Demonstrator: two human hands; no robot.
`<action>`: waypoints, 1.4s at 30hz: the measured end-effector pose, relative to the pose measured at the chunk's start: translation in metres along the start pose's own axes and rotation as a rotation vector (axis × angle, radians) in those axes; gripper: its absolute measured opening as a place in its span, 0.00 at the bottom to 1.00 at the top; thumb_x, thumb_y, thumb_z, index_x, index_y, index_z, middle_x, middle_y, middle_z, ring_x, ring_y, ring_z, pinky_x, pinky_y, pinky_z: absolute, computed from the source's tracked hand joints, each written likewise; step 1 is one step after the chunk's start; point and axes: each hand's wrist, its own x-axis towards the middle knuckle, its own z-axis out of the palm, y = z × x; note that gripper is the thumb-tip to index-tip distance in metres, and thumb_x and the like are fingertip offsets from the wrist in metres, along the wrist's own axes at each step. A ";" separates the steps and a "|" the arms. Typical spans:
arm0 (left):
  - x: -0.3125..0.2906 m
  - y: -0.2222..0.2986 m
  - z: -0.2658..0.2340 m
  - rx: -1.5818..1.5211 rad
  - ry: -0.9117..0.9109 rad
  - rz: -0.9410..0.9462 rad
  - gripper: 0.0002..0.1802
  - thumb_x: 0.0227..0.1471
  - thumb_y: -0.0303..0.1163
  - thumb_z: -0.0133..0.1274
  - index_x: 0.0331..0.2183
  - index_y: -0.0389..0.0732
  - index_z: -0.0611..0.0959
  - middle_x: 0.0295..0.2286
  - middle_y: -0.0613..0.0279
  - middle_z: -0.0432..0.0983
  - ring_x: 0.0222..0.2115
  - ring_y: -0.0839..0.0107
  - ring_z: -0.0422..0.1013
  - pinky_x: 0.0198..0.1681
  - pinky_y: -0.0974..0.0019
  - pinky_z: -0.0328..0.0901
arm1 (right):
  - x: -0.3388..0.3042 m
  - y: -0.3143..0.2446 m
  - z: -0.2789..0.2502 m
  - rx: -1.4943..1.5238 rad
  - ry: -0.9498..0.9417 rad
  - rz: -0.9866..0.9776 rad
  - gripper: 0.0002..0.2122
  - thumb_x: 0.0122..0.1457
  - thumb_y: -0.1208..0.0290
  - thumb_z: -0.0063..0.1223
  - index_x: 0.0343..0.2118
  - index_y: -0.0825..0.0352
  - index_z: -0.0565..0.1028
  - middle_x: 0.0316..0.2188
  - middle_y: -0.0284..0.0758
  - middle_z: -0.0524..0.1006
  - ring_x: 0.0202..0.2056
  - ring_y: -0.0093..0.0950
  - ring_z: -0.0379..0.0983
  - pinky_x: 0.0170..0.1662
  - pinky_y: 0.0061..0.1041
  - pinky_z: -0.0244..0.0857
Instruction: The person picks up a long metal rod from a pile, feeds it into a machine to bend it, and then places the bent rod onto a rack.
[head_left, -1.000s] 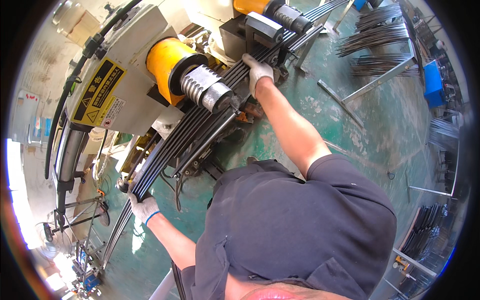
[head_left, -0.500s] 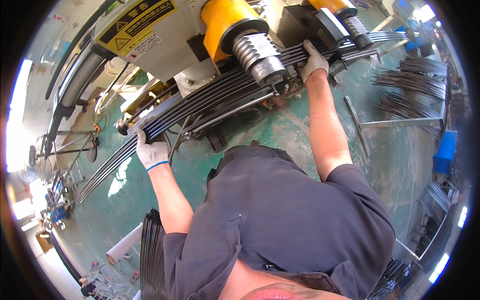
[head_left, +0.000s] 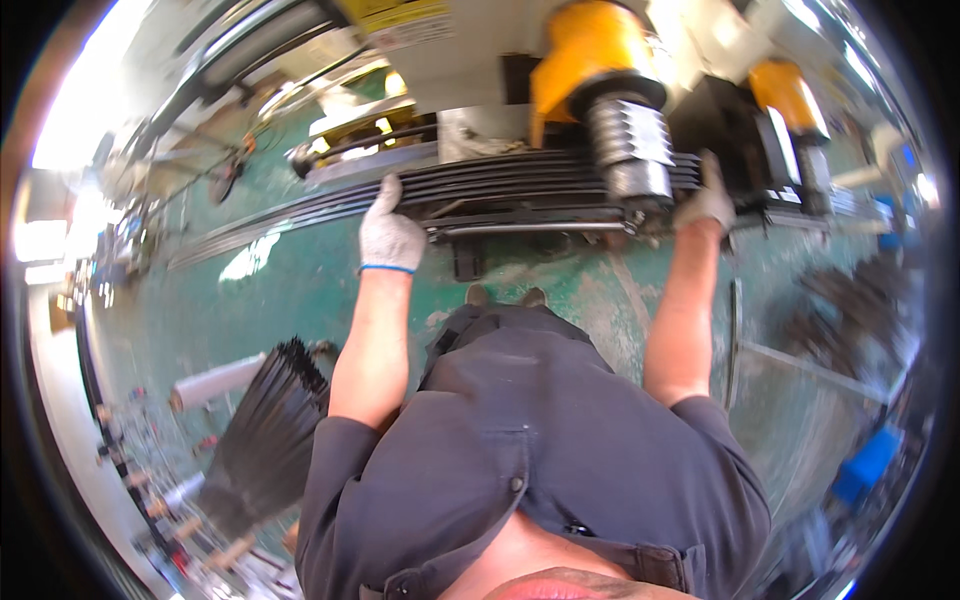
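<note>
A bundle of long dark metal bars (head_left: 520, 185) lies across the machine in front of me. My left hand (head_left: 388, 232), in a white glove with a blue cuff, grips the bundle left of the middle. Gloved too, my right hand (head_left: 706, 205) holds the same bundle further right, next to a ribbed steel roller (head_left: 632, 140) on a yellow housing (head_left: 585, 45). Both arms are stretched forward over my dark grey shirt.
A second yellow roller unit (head_left: 785, 95) sits at the right. A stack of black rods (head_left: 265, 430) and a white tube (head_left: 215, 382) lie on the green floor at my left. Metal strips (head_left: 738, 330) and a blue box (head_left: 868, 462) lie at the right.
The view has swung so the machine now lies straight ahead and the bars run level. Both hands keep their hold on the bundle, which sits closer to the roller.
</note>
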 end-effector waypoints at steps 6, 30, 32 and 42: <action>0.004 0.055 -0.032 -0.282 0.075 0.008 0.24 0.64 0.37 0.57 0.57 0.37 0.76 0.56 0.49 0.75 0.58 0.47 0.69 0.65 0.37 0.61 | 0.073 0.001 -0.040 -0.115 -0.098 -0.114 0.21 0.58 0.61 0.70 0.54 0.62 0.81 0.49 0.36 0.81 0.45 0.36 0.79 0.47 0.42 0.75; 0.110 0.586 -0.494 0.018 0.466 0.565 0.26 0.68 0.50 0.51 0.55 0.39 0.74 0.51 0.48 0.74 0.50 0.49 0.73 0.52 0.42 0.70 | -0.113 0.226 -0.252 -0.497 0.313 0.445 0.30 0.64 0.29 0.41 0.21 0.54 0.68 0.14 0.29 0.66 0.22 0.31 0.65 0.26 0.35 0.56; 0.111 0.583 -0.501 0.116 0.461 0.586 0.22 0.68 0.49 0.51 0.47 0.38 0.75 0.48 0.52 0.74 0.49 0.49 0.74 0.51 0.42 0.73 | -0.121 0.213 -0.236 -0.636 0.235 0.458 0.28 0.66 0.33 0.42 0.23 0.55 0.71 0.19 0.29 0.73 0.26 0.30 0.69 0.29 0.36 0.59; 0.087 0.561 -0.467 0.143 0.309 0.503 0.21 0.71 0.48 0.45 0.49 0.39 0.78 0.47 0.54 0.77 0.47 0.50 0.74 0.53 0.40 0.70 | -0.156 0.225 -0.180 -0.754 0.160 0.373 0.25 0.68 0.39 0.44 0.23 0.55 0.71 0.21 0.29 0.73 0.26 0.29 0.68 0.28 0.35 0.59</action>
